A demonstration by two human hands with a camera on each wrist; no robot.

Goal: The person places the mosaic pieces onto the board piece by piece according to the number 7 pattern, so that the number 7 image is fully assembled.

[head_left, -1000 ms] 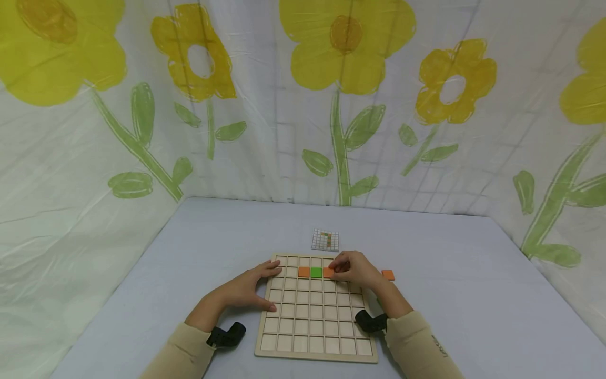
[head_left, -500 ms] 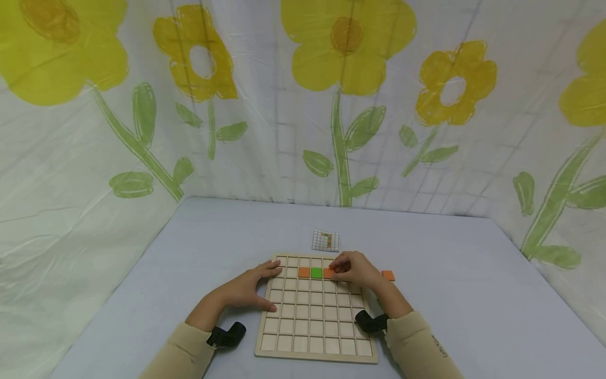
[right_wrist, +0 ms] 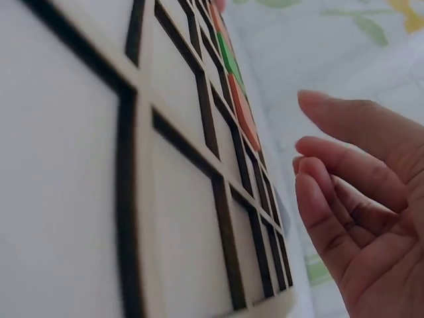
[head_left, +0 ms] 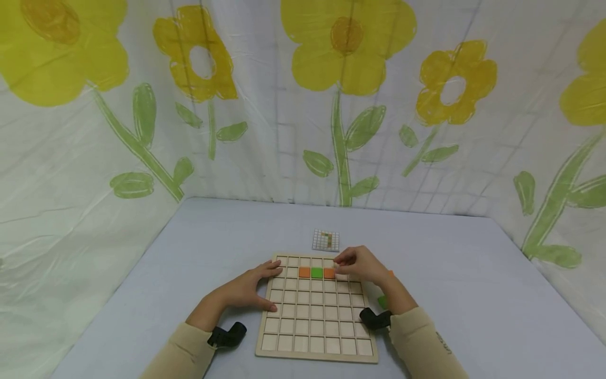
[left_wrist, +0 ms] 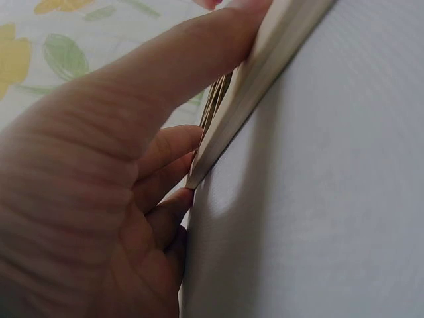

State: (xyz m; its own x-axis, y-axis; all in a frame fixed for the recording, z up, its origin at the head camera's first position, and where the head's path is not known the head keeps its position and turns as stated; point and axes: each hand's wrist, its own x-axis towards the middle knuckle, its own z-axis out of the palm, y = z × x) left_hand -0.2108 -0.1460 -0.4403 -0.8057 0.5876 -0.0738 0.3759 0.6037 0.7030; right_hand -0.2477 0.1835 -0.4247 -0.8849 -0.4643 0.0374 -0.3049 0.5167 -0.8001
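Note:
A wooden grid board point(head_left: 310, 359) lies on the table. In its second row from the far side sit an orange tile point(head_left: 304, 272), a green tile point(head_left: 316, 272) and another orange tile point(head_left: 329, 273), side by side. My left hand point(head_left: 243, 290) rests on the board's left edge, fingers spread; the left wrist view shows the thumb point(left_wrist: 192, 56) against the wooden rim. My right hand point(head_left: 363, 265) hovers just right of the second orange tile. In the right wrist view the right hand point(right_wrist: 364, 199) has thumb and fingers parted, with nothing between them.
Beyond the board lies a small pattern card point(head_left: 325, 240) with a printed grid and coloured squares. A loose green tile point(head_left: 382, 301) and an orange one point(head_left: 391, 273) lie right of the board, partly hidden by the right arm. A flower-printed curtain point(head_left: 265, 152) hangs behind the table.
My right hand has let go of the right-hand orange tile, which stays in its cell, and has moved slightly up and right. The left hand keeps its place.

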